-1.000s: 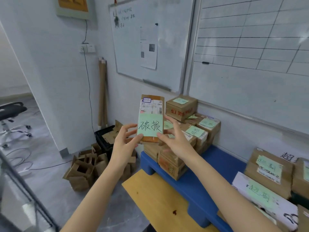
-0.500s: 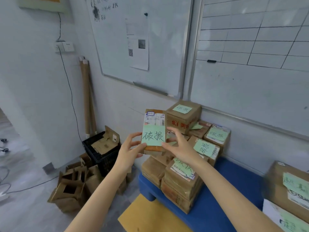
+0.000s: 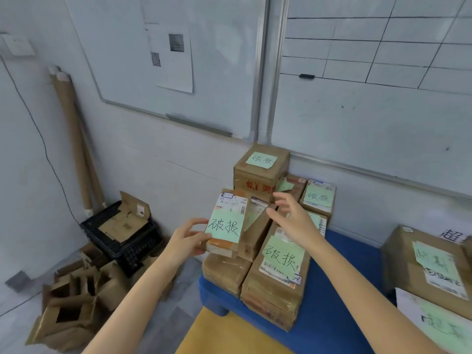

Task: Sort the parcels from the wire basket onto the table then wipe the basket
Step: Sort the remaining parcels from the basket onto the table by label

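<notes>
A small brown parcel (image 3: pixel 227 221) with a shipping label and a green handwritten note lies tilted on a pile of taped parcels (image 3: pixel 275 274). My left hand (image 3: pixel 186 241) holds its left edge, thumb on the note and fingers underneath. My right hand (image 3: pixel 293 218) hovers just right of it with fingers spread and relaxed, touching nothing. The pile stands on a blue platform (image 3: pixel 329 325). The wire basket is out of sight.
Taller box (image 3: pixel 260 169) with a green note tops the pile against the wall. More noted parcels (image 3: pixel 429 267) sit at the right. Black crate (image 3: pixel 125 238) and torn cardboard (image 3: pixel 74 300) lie on the floor left. Yellow surface (image 3: pixel 229 335) is below.
The parcel came down from being held up in both hands onto the pile. My right hand let go and moved right. The view shifted closer to the stack.
</notes>
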The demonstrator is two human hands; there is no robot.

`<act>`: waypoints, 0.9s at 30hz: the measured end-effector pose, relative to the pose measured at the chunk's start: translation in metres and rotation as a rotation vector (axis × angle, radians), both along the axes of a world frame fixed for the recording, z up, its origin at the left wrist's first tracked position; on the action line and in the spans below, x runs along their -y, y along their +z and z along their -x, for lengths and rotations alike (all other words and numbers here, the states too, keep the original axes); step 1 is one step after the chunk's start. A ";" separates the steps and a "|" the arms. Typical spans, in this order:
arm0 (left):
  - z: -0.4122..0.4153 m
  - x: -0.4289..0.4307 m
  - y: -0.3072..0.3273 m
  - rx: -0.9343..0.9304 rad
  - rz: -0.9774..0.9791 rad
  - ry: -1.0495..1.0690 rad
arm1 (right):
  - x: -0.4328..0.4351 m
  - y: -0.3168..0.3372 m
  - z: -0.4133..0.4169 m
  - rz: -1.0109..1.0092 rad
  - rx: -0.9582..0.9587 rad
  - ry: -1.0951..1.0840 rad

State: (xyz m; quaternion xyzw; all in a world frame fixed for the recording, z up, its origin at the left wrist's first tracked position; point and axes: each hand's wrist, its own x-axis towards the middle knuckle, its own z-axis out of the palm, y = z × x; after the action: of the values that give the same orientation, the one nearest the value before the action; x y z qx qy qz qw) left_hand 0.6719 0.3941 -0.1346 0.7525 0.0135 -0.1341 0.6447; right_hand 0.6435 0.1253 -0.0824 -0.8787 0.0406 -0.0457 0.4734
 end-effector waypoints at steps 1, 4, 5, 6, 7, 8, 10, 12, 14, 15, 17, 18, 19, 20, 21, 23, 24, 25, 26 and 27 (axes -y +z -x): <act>-0.003 -0.002 -0.003 -0.014 -0.001 -0.012 | -0.001 0.000 -0.002 0.005 -0.001 -0.011; -0.013 -0.006 -0.010 -0.042 0.009 -0.041 | -0.004 0.000 -0.005 0.030 0.004 -0.031; -0.016 -0.006 -0.013 -0.047 0.016 -0.048 | -0.005 0.000 -0.006 0.033 0.003 -0.039; -0.019 -0.005 -0.016 -0.046 0.017 -0.055 | -0.006 0.000 -0.006 0.037 0.003 -0.047; -0.021 -0.004 -0.017 -0.038 0.015 -0.052 | -0.007 0.000 -0.006 0.040 0.002 -0.052; -0.023 -0.002 -0.018 -0.023 0.007 -0.050 | -0.008 0.000 -0.007 0.044 0.003 -0.059; -0.029 -0.001 -0.022 0.027 -0.017 -0.039 | -0.010 0.001 -0.008 0.048 0.005 -0.072; -0.033 0.000 -0.025 0.092 -0.063 -0.035 | -0.012 0.001 -0.007 0.057 0.006 -0.088; -0.035 0.001 -0.026 0.157 -0.107 -0.044 | -0.012 0.001 -0.007 0.069 0.005 -0.101; -0.035 0.002 -0.026 0.183 -0.116 -0.047 | -0.011 0.001 -0.007 0.074 0.004 -0.107; -0.035 0.004 -0.025 0.214 -0.107 -0.062 | -0.011 0.001 -0.007 0.075 0.004 -0.123; -0.035 0.005 -0.025 0.227 -0.105 -0.077 | -0.011 0.001 -0.006 0.076 0.004 -0.128; -0.035 0.005 -0.025 0.246 -0.122 -0.102 | -0.011 0.001 -0.005 0.079 0.005 -0.133; -0.035 0.005 -0.027 0.269 -0.153 -0.135 | -0.011 0.001 -0.005 0.084 0.008 -0.136; -0.035 0.004 -0.029 0.292 -0.187 -0.169 | -0.011 0.001 -0.004 0.088 0.012 -0.139; -0.036 0.005 -0.032 0.322 -0.226 -0.208 | -0.012 0.002 -0.003 0.093 0.019 -0.143; -0.038 0.005 -0.034 0.335 -0.233 -0.211 | -0.012 0.002 -0.003 0.095 0.020 -0.144; -0.039 0.007 -0.034 0.347 -0.238 -0.212 | -0.013 0.002 -0.002 0.096 0.019 -0.146; -0.040 0.008 -0.033 0.356 -0.238 -0.212 | -0.013 0.002 -0.002 0.099 0.017 -0.149; -0.041 0.010 -0.031 0.359 -0.237 -0.215 | -0.013 0.001 -0.002 0.101 0.016 -0.152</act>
State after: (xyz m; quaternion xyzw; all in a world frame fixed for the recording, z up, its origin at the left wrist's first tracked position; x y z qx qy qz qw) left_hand 0.7129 0.3845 -0.1661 0.8317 -0.1659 -0.0635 0.5260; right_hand 0.6452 0.1383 -0.0811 -0.8955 0.1011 -0.0907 0.4238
